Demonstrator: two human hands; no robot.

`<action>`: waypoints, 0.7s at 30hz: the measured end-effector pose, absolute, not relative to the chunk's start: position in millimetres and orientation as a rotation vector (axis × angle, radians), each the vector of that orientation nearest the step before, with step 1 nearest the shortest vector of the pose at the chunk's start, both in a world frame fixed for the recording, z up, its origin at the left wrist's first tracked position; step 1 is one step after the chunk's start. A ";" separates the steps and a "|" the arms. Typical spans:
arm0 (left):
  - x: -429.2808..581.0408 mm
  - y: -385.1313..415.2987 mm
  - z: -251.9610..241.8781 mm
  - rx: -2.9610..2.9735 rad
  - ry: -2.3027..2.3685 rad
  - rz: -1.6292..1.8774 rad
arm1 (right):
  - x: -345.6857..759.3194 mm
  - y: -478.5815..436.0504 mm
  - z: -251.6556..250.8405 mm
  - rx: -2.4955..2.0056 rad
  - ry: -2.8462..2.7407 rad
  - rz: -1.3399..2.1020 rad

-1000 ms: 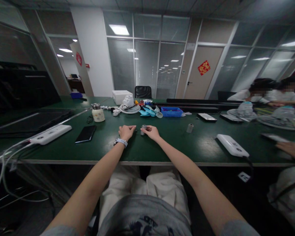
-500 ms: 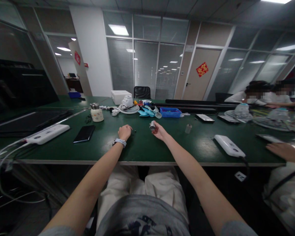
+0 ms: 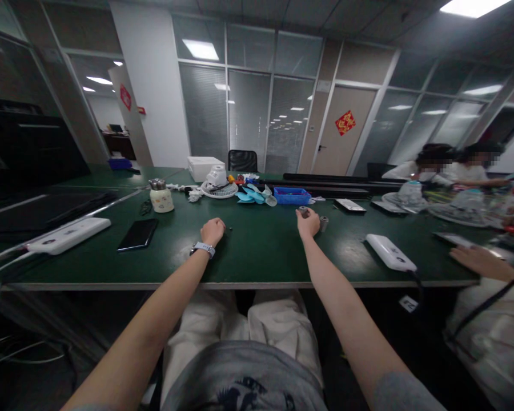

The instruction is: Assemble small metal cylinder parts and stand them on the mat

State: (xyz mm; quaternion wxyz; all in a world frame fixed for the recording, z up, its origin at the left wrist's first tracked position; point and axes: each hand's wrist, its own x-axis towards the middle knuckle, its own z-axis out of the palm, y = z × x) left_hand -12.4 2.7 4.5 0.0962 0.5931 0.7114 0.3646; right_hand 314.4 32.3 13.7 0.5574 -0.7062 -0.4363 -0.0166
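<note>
Glass-walled office, green counter: one metal cylinder in the right hand, a second beside it

Room: glass partition (image 3: 248, 114) behind a green counter (image 3: 257, 260).

Hands: right hand (image 3: 309, 224) pinches a metal cylinder (image 3: 302, 211) at the fingertips; cannot tell whether its base touches the counter. Left hand (image 3: 213, 230) rests loosely curled, knuckles up; fingertips hidden, so cannot tell whether it holds anything. A small dark piece (image 3: 230, 229) lies just beside it, to its right.

Progress: a second cylinder (image 3: 324, 223) stands upright on the counter, just right of the right hand and partly behind it. Judged from this layout, the standing cylinder is placed; the gripped one is not yet released. The dark piece lies loose, apart from both cylinders.

Containers: beyond the hands, a blue tray (image 3: 292, 200) holds small items, too small to identify. Left of it, past light-blue fan blades (image 3: 251, 196) and a white fan part (image 3: 216, 177), sits a white box (image 3: 204, 169), contents not visible. Nearer, on the left, a lidded bottle (image 3: 161, 201) stands upright, contents unseen.

Outer edge: phone (image 3: 137, 234) flat at left; a co-worker's hand (image 3: 482, 262) at far right.
</note>
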 end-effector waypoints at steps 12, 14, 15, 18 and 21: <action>-13.2 4.0 2.6 1.782 2.095 1.075 | 331.8 39.6 -2.1 -1.772 -1.019 -0.035; -12.9 3.8 2.8 1.780 2.096 1.076 | 330.6 36.6 0.3 -1.778 -1.034 -0.049; -12.8 3.8 2.7 1.779 2.096 1.078 | 329.1 34.5 2.3 -1.781 -1.041 -0.062; -12.5 4.4 2.3 1.783 2.095 1.082 | 316.4 25.1 11.1 -1.765 -1.082 -0.130; -12.6 5.2 1.9 1.782 2.091 1.089 | 283.2 13.7 20.1 -1.633 -1.316 -0.186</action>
